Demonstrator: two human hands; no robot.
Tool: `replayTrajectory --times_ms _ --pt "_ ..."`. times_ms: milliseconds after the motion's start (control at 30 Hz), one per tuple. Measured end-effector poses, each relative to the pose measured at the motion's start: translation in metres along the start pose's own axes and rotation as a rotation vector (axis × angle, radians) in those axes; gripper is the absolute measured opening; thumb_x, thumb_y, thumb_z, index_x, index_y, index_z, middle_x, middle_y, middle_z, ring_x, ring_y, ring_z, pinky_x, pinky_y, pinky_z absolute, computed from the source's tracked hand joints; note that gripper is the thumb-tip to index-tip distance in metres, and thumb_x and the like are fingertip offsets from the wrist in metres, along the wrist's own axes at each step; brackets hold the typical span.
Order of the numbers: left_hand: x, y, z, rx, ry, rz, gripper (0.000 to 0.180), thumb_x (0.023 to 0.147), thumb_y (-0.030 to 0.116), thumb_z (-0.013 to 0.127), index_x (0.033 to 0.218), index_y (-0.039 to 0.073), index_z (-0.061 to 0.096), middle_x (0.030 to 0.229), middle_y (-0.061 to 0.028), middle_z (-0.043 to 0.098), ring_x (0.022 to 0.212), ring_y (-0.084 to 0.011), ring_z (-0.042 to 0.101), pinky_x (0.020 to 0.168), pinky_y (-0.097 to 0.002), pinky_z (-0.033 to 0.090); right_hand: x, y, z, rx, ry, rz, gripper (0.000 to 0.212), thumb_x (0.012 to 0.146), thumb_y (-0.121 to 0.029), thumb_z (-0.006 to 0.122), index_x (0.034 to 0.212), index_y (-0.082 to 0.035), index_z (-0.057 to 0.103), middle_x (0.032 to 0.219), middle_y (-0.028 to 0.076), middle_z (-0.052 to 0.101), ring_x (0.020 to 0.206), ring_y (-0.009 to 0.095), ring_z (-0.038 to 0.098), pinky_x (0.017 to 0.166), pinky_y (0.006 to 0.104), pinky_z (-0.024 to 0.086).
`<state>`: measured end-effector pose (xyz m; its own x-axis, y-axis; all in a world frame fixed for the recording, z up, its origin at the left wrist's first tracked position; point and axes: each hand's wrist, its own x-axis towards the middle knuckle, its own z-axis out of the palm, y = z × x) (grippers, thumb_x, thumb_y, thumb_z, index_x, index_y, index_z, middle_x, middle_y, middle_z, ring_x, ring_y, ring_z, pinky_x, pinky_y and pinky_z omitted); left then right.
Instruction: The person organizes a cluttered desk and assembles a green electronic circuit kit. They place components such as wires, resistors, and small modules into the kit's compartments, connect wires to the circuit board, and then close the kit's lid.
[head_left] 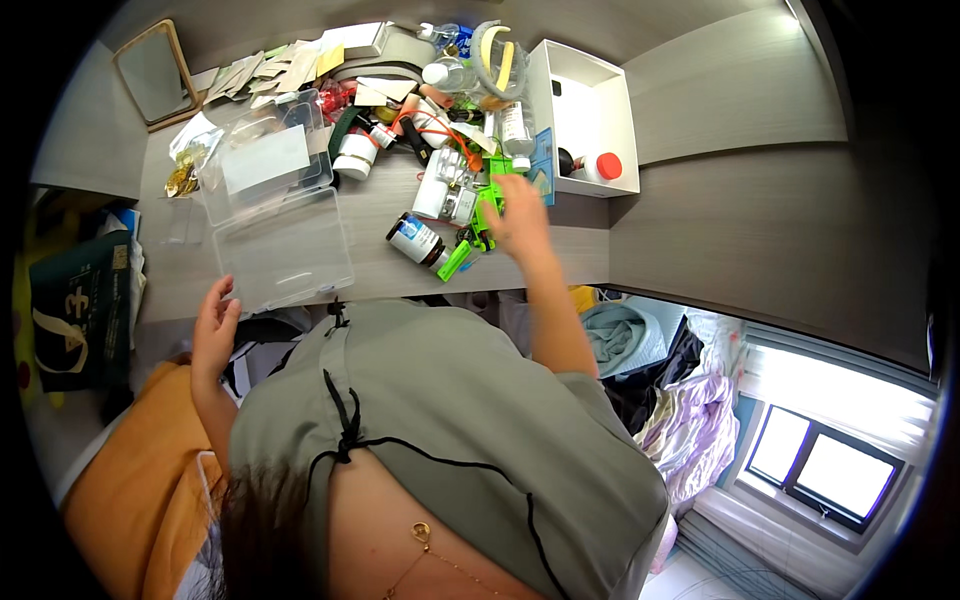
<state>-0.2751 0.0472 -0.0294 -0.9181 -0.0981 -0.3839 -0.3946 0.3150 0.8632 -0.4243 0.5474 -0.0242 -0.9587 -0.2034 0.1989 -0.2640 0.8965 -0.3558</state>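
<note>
My right hand (521,218) reaches over the desk to a cluster of bright green plastic pieces (484,214). Its thumb and fingers look spread at their edge; whether they touch is unclear. Just left of it lie small clear containers (457,190) and a dark bottle with a white and blue label (417,239), on its side. My left hand (214,322) is open and holds nothing, by the desk's front edge. Beside it sits a clear plastic box (284,247) with its lid (265,155) folded back, a white sheet (264,160) showing there.
A white open box (591,110) at the back right holds a red-capped jar (604,167). Bottles, a white jar (355,157), orange cord (440,128) and papers (265,70) crowd the desk's back. A framed mirror (156,75) leans at far left; a dark green bag (82,310) hangs below.
</note>
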Motion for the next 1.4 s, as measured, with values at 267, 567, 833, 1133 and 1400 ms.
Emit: replayTrajectory --times_ms 267,567,833,1133,1400 --pt "0.005 0.004 -0.003 0.42 0.131 0.053 0.042 0.095 0.022 0.058 0.135 0.012 0.052 0.144 -0.0168 0.043 0.134 -0.0312 0.041 0.097 -0.0366 0.044 -0.003 -0.035 0.057 -0.082 -0.193 0.05 0.069 0.073 -0.02 0.08 0.133 -0.01 0.047 0.122 0.016 0.052 0.107 0.035 0.057 0.089 0.0424 0.049" --pt "0.019 -0.034 0.001 0.485 0.019 0.028 0.043 0.093 0.025 0.061 0.134 0.013 0.054 0.15 -0.0186 0.037 0.137 -0.032 0.038 0.097 -0.036 0.044 -0.009 -0.027 0.044 0.217 -0.007 0.049 0.07 0.068 -0.015 0.083 0.128 -0.006 0.048 0.118 0.018 0.051 0.106 0.038 0.055 0.09 0.0431 0.048" --pt "0.019 -0.03 -0.003 0.443 -0.015 -0.013 0.044 0.095 0.022 0.058 0.137 0.011 0.051 0.15 -0.0207 0.036 0.141 -0.034 0.033 0.113 -0.0394 0.03 0.034 0.007 -0.032 1.102 0.294 0.385 0.061 0.074 -0.018 0.085 0.121 -0.001 0.05 0.1 0.006 0.062 0.088 0.013 0.059 0.08 0.0272 0.051" --pt "0.008 -0.006 -0.005 0.48 0.03 0.066 0.044 0.095 0.021 0.057 0.137 0.01 0.051 0.149 -0.0196 0.037 0.138 -0.0345 0.036 0.111 -0.0401 0.031 0.102 0.175 -0.088 -0.057 0.36 0.645 0.073 0.067 -0.05 0.082 0.119 -0.005 0.058 0.109 0.014 0.068 0.112 0.034 0.058 0.101 0.0448 0.04" --pt "-0.018 -0.017 0.002 0.509 0.067 -0.023 0.043 0.095 0.021 0.057 0.136 0.009 0.051 0.147 -0.0193 0.04 0.136 -0.0338 0.038 0.111 -0.0396 0.032 0.137 0.228 -0.078 0.113 -0.31 0.729 0.073 0.068 -0.03 0.087 0.127 -0.003 0.052 0.114 0.018 0.065 0.098 0.028 0.064 0.086 0.0401 0.051"
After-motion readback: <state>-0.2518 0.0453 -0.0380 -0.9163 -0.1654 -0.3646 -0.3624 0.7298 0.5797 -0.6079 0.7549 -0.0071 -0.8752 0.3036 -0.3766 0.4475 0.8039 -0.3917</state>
